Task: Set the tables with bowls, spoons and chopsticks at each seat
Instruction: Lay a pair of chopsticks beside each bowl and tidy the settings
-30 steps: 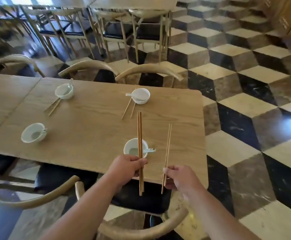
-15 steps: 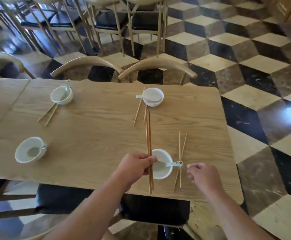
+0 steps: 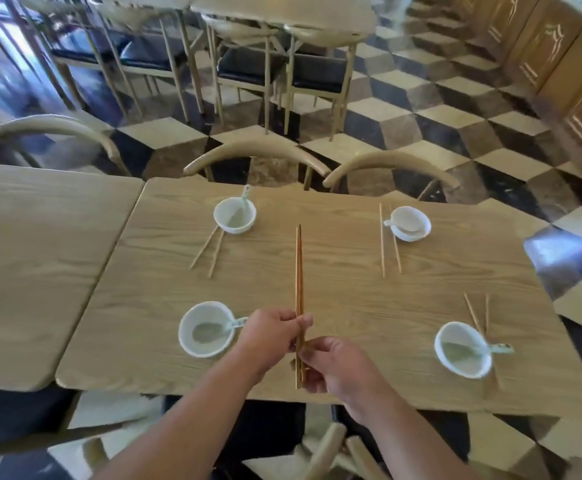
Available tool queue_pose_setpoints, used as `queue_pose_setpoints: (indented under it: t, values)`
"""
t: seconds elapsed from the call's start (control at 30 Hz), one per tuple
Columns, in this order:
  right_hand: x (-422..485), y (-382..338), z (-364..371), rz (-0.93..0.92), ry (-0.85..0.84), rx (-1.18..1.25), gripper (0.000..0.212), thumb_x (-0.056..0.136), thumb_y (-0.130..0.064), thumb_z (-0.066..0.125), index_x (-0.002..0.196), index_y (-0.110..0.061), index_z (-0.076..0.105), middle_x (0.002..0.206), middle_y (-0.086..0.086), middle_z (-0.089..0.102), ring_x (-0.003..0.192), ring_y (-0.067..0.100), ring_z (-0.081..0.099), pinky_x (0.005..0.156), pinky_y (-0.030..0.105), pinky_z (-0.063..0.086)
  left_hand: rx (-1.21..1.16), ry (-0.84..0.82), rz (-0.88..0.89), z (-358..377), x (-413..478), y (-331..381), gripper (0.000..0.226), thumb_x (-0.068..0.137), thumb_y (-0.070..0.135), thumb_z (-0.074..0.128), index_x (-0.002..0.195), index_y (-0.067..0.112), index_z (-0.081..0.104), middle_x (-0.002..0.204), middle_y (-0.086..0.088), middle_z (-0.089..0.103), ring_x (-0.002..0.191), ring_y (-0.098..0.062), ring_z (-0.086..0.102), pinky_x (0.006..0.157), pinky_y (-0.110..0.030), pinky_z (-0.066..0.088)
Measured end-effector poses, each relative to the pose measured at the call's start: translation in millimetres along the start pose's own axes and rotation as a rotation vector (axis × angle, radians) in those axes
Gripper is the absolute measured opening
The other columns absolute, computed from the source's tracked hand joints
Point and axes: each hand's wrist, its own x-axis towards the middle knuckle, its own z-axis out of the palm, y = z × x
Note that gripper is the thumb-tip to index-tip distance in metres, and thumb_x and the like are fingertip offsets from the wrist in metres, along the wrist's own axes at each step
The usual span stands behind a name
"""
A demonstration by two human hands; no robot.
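Here, at the far left, a second table stands just beside the main table, edge to edge. On the main table, the near left bowl is white and has a spoon inside, with the handle pointing to the right. There are no chopsticks lying beside this bowl. Behind it, the far left bowl also holds a spoon, and a pair of chopsticks lies in front of it, a little spread and slanted.

In the middle, the left hand is closed around a pair of held chopsticks. They stand together, pointing away from the person, above the table. The right hand is just beside the left one, and its fingers pinch the lower part of the same pair. Both hands are over the near edge of the table.

To the right, the far right bowl has a spoon with the handle to the left, and two chopsticks lie beside it, almost parallel. The near right bowl holds a spoon with the handle to the right. A crossed pair lies behind it and touches its rim.

Curved chair backs stand along the far side of the table.
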Motion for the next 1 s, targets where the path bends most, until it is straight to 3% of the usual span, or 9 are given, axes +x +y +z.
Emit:
queue_pose_setpoints:
  t: [0.2,0.33,0.4,0.5,0.6,0.73,0.8,0.9,1.0]
  values:
    - [38,18,54,0.104,-0.034,0.013,0.014,0.104,-0.015,0.068,0.101,-0.007,0.079,0.082,0.008,0.080,0.067,0.015,0.073,0.063,0.030,0.062,0.087,0.006,-0.050,-50,18,-40,0.035,0.095,0.038,0.080,0.081,0.006,0.076,0.065,0.001,0.069,0.062,-0.013,0.066,0.080,-0.038,0.063]
    - [76,48,69,0.187,-0.006,0.001,0.017,0.103,-0.012,0.069,0.106,0.003,0.075,0.082,0.013,0.078,0.065,0.018,0.071,0.059,0.031,0.060,0.192,0.002,-0.129,-70,23,-77,0.019,0.085,0.039,0.088,0.087,0.021,0.084,0.078,-0.004,0.082,0.069,-0.011,0.071,0.087,-0.042,0.067]
    - [98,64,77,0.240,0.012,-0.025,0.018,0.103,-0.011,0.069,0.111,0.005,0.072,0.083,0.014,0.080,0.066,0.019,0.074,0.057,0.031,0.061,0.311,0.030,-0.173,-81,18,-99,0.018,0.087,0.044,0.084,0.081,0.027,0.082,0.073,0.000,0.080,0.064,-0.009,0.068,0.080,-0.039,0.065]
    - [123,78,90,0.285,0.005,-0.066,0.011,0.102,-0.013,0.070,0.102,-0.002,0.073,0.083,0.012,0.081,0.069,0.021,0.076,0.059,0.032,0.060,0.382,0.121,-0.230,-98,12,-129,0.039,0.091,0.050,0.074,0.070,0.018,0.072,0.056,0.001,0.070,0.049,-0.009,0.061,0.066,-0.037,0.060]
    - [133,81,98,0.287,0.050,-0.140,0.013,0.100,-0.019,0.073,0.091,-0.009,0.073,0.094,0.017,0.082,0.084,0.027,0.081,0.064,0.034,0.063,0.340,0.258,-0.252,-117,13,-149,0.057,0.087,0.061,0.066,0.073,0.006,0.064,0.050,0.003,0.055,0.046,-0.015,0.053,0.058,-0.040,0.052]
    - [133,77,93,0.163,0.141,-0.535,0.020,0.095,-0.033,0.072,0.081,-0.018,0.075,0.077,0.005,0.081,0.074,0.028,0.080,0.072,0.047,0.068,0.178,0.422,-0.253,-137,20,-157,0.068,0.080,0.070,0.062,0.073,0.003,0.062,0.052,0.003,0.051,0.050,-0.021,0.051,0.057,-0.051,0.055]
    - [131,69,91,0.108,0.164,-0.679,0.020,0.096,-0.038,0.070,0.083,-0.023,0.075,0.072,-0.001,0.080,0.069,0.022,0.078,0.072,0.044,0.067,0.127,0.468,-0.258,-144,21,-156,0.061,0.086,0.065,0.065,0.073,0.006,0.061,0.052,0.002,0.054,0.053,-0.025,0.056,0.068,-0.055,0.059]
    - [133,57,95,0.033,0.203,-0.761,0.020,0.098,-0.039,0.069,0.084,-0.024,0.070,0.071,0.000,0.077,0.060,0.018,0.072,0.055,0.031,0.055,0.054,0.524,-0.251,-151,24,-156,0.044,0.092,0.055,0.068,0.076,0.014,0.065,0.058,0.001,0.062,0.063,-0.032,0.069,0.074,-0.049,0.059]
    - [141,54,108,0.010,0.262,-0.783,0.024,0.096,-0.040,0.073,0.081,-0.024,0.062,0.070,-0.003,0.071,0.059,0.017,0.066,0.051,0.028,0.045,-0.044,0.508,-0.244,-153,28,-158,0.030,0.095,0.045,0.073,0.093,0.016,0.068,0.072,-0.001,0.068,0.056,-0.022,0.068,0.075,-0.046,0.063]
